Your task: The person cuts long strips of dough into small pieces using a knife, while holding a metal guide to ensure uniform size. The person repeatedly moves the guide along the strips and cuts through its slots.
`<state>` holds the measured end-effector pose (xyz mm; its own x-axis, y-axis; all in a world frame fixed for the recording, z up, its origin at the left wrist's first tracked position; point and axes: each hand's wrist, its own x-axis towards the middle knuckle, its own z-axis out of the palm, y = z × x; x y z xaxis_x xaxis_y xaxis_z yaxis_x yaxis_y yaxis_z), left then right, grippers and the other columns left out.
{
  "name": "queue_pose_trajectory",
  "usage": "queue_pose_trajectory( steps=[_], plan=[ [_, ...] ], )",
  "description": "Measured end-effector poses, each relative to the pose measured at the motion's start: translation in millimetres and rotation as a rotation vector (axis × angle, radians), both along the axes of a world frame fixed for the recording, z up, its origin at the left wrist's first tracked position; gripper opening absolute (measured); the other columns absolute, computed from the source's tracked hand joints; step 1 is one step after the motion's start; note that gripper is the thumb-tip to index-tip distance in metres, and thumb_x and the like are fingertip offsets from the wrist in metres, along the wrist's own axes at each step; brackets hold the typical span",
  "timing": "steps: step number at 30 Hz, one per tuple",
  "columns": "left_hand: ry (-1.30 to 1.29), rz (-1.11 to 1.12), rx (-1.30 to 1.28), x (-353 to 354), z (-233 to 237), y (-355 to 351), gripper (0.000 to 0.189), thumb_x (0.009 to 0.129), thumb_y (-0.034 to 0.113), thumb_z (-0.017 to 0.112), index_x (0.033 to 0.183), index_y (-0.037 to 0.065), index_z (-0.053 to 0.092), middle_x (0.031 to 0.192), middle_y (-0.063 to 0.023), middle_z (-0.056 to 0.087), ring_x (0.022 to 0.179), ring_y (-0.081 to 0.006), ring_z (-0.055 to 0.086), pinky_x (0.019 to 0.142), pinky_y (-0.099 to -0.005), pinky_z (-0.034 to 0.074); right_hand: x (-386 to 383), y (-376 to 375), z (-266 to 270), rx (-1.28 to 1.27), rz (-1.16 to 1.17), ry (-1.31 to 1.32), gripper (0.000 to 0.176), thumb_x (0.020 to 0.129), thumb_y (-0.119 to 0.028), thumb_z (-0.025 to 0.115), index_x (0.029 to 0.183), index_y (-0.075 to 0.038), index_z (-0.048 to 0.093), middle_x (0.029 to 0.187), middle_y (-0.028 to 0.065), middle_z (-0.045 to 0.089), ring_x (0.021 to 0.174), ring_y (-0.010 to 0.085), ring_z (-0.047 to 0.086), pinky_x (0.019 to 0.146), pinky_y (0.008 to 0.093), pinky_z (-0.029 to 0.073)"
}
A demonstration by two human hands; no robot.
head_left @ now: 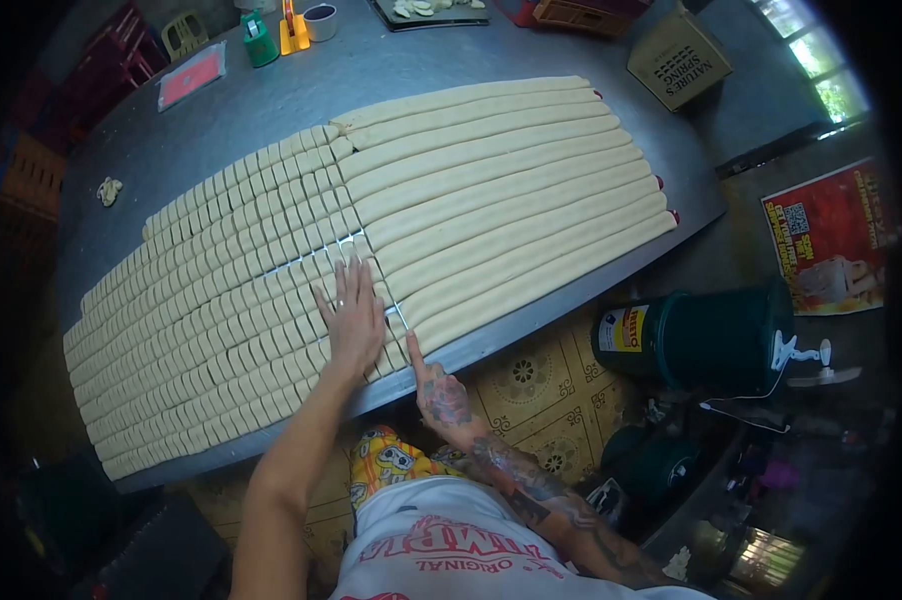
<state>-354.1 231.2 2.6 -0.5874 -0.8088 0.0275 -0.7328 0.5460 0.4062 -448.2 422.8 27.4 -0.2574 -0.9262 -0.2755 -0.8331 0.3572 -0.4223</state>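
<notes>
My left hand (356, 325) lies flat with fingers stretched over the cut dough pieces (241, 330), a ring showing on one finger. My right hand (443, 398) is at the table's near edge, index finger pointing forward and the other fingers curled under. Whatever those curled fingers hold is hidden. The right index fingertip sits beside a bright narrow strip at the near end of the long dough ropes (511, 215). Ropes run side by side to the right; to the left they are divided into rows of short pieces.
A metal table (611, 285) bears the dough. At its back stand a green scale (260, 42), an orange tool (294, 30), a cup (321, 22) and a dark tray (426, 15). A carton (679, 60) is at the back right. A dough scrap (109, 191) lies left; a green drum (691, 335) is at right.
</notes>
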Motion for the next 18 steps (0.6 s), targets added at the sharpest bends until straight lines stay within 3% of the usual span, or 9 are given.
queue_pose_trajectory(
  steps=[2,4,5,8,12,13,18],
  plan=[
    [0.064,-0.032,0.026,11.9,1.9,36.8,0.071,0.112,0.030,0.049,0.176,0.005,0.031,0.186,-0.0113,0.026,0.174,-0.0303,0.018,0.135,-0.0705,0.003,0.8,0.0,-8.3,-0.089,-0.009,-0.014,0.098,0.095,-0.006,0.063,0.180,-0.008,0.014,0.094,0.0221,0.070,0.076,0.0379,0.078,0.066,0.0457,0.065],
    [-0.115,-0.144,0.119,21.2,-3.8,82.0,0.074,0.110,0.031,0.052,0.176,0.005,0.031,0.186,-0.0118,0.026,0.174,-0.0296,0.018,0.135,-0.0698,0.002,2.7,-2.2,-12.5,-0.054,-0.032,0.013,0.097,0.094,-0.004,0.063,0.180,-0.008,0.017,0.092,0.0193,0.068,0.075,0.0348,0.077,0.065,0.0437,0.065],
    [-0.118,-0.121,0.021,21.5,-7.9,95.3,0.076,0.109,0.033,0.053,0.176,0.004,0.031,0.186,-0.0126,0.027,0.174,-0.0275,0.020,0.135,-0.0691,0.002,5.1,1.2,-14.4,-0.048,-0.036,0.006,0.097,0.094,-0.004,0.063,0.180,-0.008,0.017,0.092,0.0193,0.068,0.075,0.0348,0.077,0.065,0.0437,0.065],
    [-0.154,-0.071,-0.001,14.8,-6.8,98.7,0.076,0.110,0.034,0.051,0.176,0.004,0.030,0.186,-0.0127,0.027,0.173,-0.0256,0.020,0.136,-0.0682,0.003,7.4,23.0,-13.7,-0.177,-0.044,0.037,0.094,0.095,-0.001,0.061,0.180,-0.008,0.021,0.089,0.0178,0.065,0.067,0.0321,0.072,0.060,0.0425,0.062],
    [-0.116,-0.055,0.009,12.2,-8.9,98.2,0.075,0.111,0.033,0.049,0.177,0.004,0.029,0.186,-0.0126,0.027,0.173,-0.0248,0.020,0.136,-0.0680,0.003,11.4,113.4,7.8,0.020,0.001,-0.110,0.090,0.098,-0.004,0.059,0.179,-0.004,0.022,0.088,0.0154,0.062,0.060,0.0279,0.059,0.062,0.0454,0.058],
    [-0.114,-0.055,0.041,12.5,-8.2,99.8,0.074,0.112,0.033,0.049,0.177,0.004,0.029,0.186,-0.0130,0.026,0.174,-0.0253,0.019,0.136,-0.0682,0.002,12.9,144.6,0.4,0.144,-0.033,-0.217,0.090,0.096,-0.009,0.064,0.176,0.002,0.025,0.093,0.0155,0.066,0.066,0.0307,0.064,0.071,0.0499,0.060],
    [0.005,-0.071,0.178,23.8,-3.2,84.8,0.072,0.112,0.031,0.052,0.176,0.004,0.031,0.185,-0.0147,0.028,0.174,-0.0311,0.019,0.135,-0.0695,0.001,-19.3,105.1,56.0,0.060,-0.122,-0.347,0.083,0.100,-0.012,0.066,0.175,-0.001,0.031,0.099,0.0237,0.068,0.083,0.0410,0.068,0.077,0.0531,0.057]
  ],
)
